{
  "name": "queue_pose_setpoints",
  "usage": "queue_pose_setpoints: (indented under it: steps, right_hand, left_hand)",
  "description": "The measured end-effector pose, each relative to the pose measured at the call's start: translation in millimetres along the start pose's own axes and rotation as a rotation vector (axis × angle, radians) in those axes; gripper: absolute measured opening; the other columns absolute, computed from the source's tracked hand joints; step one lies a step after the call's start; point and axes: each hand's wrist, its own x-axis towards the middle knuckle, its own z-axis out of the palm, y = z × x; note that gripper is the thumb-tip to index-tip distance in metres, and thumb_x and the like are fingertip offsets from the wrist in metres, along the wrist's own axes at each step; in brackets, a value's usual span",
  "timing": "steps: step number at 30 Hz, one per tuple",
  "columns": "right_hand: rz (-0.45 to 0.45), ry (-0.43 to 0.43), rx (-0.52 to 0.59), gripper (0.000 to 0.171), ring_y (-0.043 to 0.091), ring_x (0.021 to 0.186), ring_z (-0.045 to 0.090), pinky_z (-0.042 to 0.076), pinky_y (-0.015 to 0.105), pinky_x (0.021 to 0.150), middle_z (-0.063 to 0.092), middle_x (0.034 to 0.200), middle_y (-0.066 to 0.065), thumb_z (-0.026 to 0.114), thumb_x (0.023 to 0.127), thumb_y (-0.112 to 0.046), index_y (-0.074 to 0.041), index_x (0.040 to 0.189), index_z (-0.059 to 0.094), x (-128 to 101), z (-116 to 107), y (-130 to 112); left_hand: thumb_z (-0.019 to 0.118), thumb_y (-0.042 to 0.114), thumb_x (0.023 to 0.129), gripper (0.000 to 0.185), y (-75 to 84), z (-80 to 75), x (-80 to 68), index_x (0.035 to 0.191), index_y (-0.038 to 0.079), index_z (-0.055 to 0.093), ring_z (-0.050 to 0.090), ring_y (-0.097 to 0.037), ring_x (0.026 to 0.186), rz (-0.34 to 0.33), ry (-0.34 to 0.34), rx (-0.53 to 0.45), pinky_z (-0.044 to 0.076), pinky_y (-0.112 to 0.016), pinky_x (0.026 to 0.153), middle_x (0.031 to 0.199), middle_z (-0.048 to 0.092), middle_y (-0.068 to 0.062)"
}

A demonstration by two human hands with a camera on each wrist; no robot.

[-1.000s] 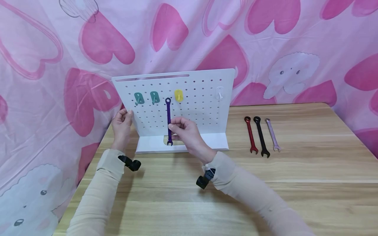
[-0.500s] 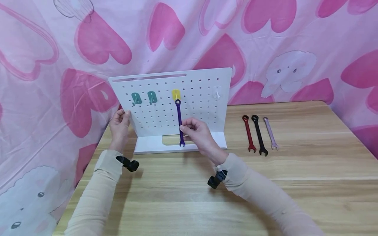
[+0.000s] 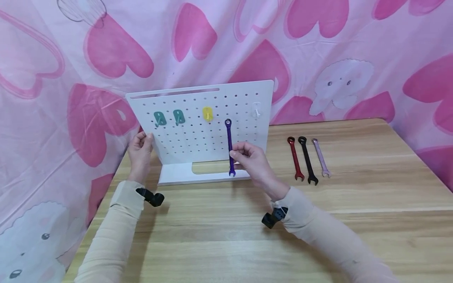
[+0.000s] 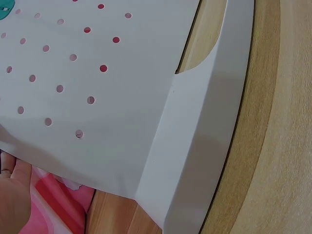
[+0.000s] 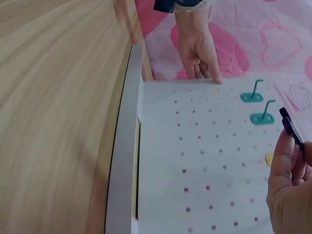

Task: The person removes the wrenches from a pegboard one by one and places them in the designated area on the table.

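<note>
My right hand (image 3: 255, 165) pinches a purple combination wrench (image 3: 229, 137) between thumb and fingers. It stands nearly upright, ring end up, in front of a white pegboard (image 3: 191, 155). In the right wrist view only one dark end of the wrench (image 5: 291, 129) shows above the fingers. At the board's left edge, my left hand (image 3: 139, 155) holds on, its thumb on the front face and the fingers behind. Fixed along the board are two green hooks (image 3: 160, 118), a yellow hook (image 3: 207, 114) and a clear hook (image 3: 256, 110). The purple wrench overlaps the space between the yellow and clear ones.
To the right on the wooden table (image 3: 219, 239) lie a red wrench (image 3: 295, 159), a black wrench (image 3: 308, 160) and a light purple wrench (image 3: 321, 157), side by side. A pink heart-print cloth (image 3: 198, 70) hangs behind the table and down its left side.
The right hand has carried the purple wrench rightward across the board, past the yellow hook. The left hand keeps its hold on the board's edge. The head view has shifted slightly.
</note>
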Motion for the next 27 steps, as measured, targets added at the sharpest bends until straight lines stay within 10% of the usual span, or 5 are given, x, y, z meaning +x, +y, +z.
queue_pose_setpoints:
  steps: [27]
  right_hand:
    - [-0.090, 0.125, -0.056, 0.014, 0.004, 0.073, 0.055, 0.054, 0.019, 0.063, 0.056, 0.079, -0.007, 0.057, 0.093, -0.004, -0.018, 0.090, 0.061, -21.5, -92.8, -9.8]
  left_hand:
    - [0.064, 0.027, 0.089, 0.020, -0.2, -0.3, 0.4, 0.107, 0.018, 0.061, 0.051, -0.009, 0.098, -0.006, 0.006, -0.032, 0.038, -0.036, 0.105, 0.098, 0.059, 0.006]
